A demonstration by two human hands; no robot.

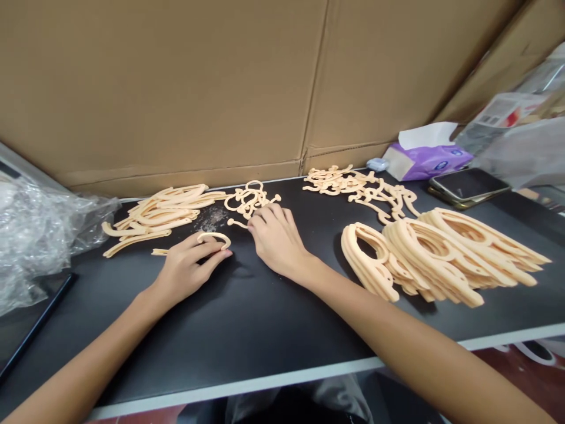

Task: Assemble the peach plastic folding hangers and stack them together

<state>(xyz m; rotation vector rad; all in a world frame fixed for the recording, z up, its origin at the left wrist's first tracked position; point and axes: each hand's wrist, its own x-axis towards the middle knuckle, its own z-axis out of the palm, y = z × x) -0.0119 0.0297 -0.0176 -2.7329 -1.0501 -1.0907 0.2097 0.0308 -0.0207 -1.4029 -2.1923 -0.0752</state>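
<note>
My left hand (188,263) grips a cream plastic piece with a curved end (217,237), held between thumb and fingers. A straight cream end (159,252) shows on the other side of that hand; whether it is the same piece I cannot tell. My right hand (277,238) reaches into a small heap of hook-shaped cream pieces (247,200), fingers bent and drawn together. Its fingertips are hidden, so what they pinch does not show. One small knob-ended piece (237,224) lies by its fingers. Left of the heap is a pile of long cream strips (165,209).
Stacked looped cream frames (435,250) stand on the right of the black table (273,330), with loose curvy pieces (339,179) behind. A purple tissue pack (428,159) and a phone (470,184) lie back right. Clear plastic wrap (39,235) is left; cardboard (198,88) walls the back.
</note>
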